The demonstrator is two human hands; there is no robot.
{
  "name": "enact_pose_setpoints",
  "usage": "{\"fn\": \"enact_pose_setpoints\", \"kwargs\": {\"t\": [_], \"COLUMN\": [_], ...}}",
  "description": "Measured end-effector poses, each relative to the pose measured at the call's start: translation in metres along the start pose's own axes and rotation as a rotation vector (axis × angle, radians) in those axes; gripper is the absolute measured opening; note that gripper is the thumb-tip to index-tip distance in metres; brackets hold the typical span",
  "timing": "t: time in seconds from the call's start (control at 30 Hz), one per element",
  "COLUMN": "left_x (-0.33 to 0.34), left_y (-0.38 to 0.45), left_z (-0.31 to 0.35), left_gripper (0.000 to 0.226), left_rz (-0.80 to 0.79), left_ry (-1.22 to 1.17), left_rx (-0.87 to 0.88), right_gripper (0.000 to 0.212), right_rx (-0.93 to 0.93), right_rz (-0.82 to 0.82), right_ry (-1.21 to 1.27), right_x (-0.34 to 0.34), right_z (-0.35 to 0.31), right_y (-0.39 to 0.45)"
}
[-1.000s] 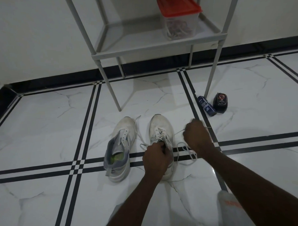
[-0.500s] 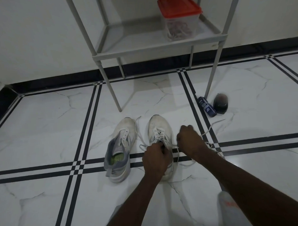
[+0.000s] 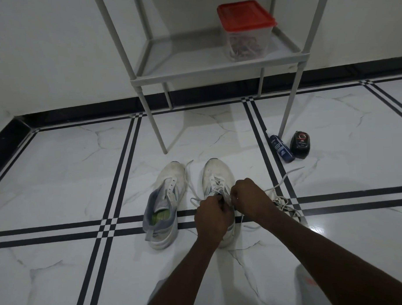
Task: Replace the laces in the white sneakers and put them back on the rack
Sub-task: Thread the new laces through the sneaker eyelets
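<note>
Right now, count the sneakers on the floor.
2. The left sneaker lies unlaced beside the rack leg; the right sneaker sits under both hands, partly covered. None appears hidden.

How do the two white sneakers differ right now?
The left sneaker has bare eyelets and a gaping mouth showing its green insole; the right sneaker has a lace threaded through its front eyelets. No hand touches the left sneaker; the left hand and right hand both work at the right sneaker's tongue, pinching the lace. Shared: both are white, upright on the floor, toes toward the rack.
</note>
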State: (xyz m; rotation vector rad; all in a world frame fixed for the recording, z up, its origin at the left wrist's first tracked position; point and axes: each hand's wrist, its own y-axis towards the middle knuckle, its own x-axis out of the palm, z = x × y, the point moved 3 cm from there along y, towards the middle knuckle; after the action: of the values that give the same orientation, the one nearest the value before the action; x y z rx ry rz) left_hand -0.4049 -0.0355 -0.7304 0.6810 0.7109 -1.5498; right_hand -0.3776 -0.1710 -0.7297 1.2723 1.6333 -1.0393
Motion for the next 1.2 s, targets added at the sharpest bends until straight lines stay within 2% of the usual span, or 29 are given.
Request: {"fn": "enact_pose_setpoints", "kwargs": {"t": [0.1, 0.17, 0.23, 0.3, 0.43, 0.5, 0.57, 0.7, 0.73, 0.8, 0.9, 1.0, 1.1, 1.2], "left_x": [0.001, 0.002, 0.0, -0.004, -0.013, -0.012, -0.008, -0.003, -0.003, -0.004, -0.003, 0.002, 0.002, -0.003], "left_y": [-0.002, 0.001, 0.002, 0.001, 0.004, 0.009, 0.014, 0.028, 0.032, 0.038, 0.04, 0.036, 0.033, 0.034], "left_z": [0.001, 0.001, -0.001, -0.005, -0.021, -0.031, -0.037, -0.038, -0.037, -0.037, -0.042, -0.048, -0.047, -0.046], "left_gripper": [0.027, 0.028, 0.023, 0.016, 0.017, 0.022, 0.03, 0.023, 0.02, 0.019, 0.025, 0.028, 0.027, 0.027], "left_rz": [-0.001, 0.006, 0.052, 0.163, 0.338, 0.324, 0.267, 0.124, 0.102, 0.11, 0.174, 0.196, 0.205, 0.141], "left_ry": [-0.024, -0.063, -0.124, -0.167, -0.207, -0.224, -0.253, -0.419, -0.483, -0.538, -0.503, -0.519, -0.505, -0.591], "left_rx": [0.005, 0.011, 0.013, 0.011, -0.103, -0.204, -0.258, -0.275, -0.296, -0.317, -0.343, -0.356, -0.337, -0.37], "right_gripper": [0.014, 0.018, 0.015, 0.016, 0.048, 0.052, 0.049, 0.016, 0.009, 0.014, 0.007, 0.011, 0.011, 0.014], "right_rx": [0.018, 0.061, 0.125, 0.197, 0.409, 0.493, 0.548, 0.622, 0.618, 0.607, 0.655, 0.705, 0.653, 0.584], "right_rz": [-0.064, -0.036, 0.059, 0.162, 0.063, -0.012, -0.012, 0.104, 0.137, 0.179, 0.188, 0.188, 0.159, 0.152], "right_ry": [-0.192, -0.179, -0.038, 0.145, 0.395, 0.518, 0.657, 1.029, 1.064, 1.086, 1.184, 1.194, 1.202, 1.269], "right_x": [0.003, 0.006, 0.005, 0.001, -0.003, 0.003, 0.011, 0.023, 0.022, 0.022, 0.024, 0.028, 0.025, 0.013], "right_z": [-0.001, -0.001, 0.001, 0.002, 0.0, -0.003, -0.002, -0.004, -0.004, -0.004, 0.001, 0.003, 0.001, -0.003], "right_y": [-0.004, -0.005, -0.003, -0.002, 0.001, 0.002, 0.003, 0.008, 0.009, 0.009, 0.004, 0.001, 0.002, 0.004]}}
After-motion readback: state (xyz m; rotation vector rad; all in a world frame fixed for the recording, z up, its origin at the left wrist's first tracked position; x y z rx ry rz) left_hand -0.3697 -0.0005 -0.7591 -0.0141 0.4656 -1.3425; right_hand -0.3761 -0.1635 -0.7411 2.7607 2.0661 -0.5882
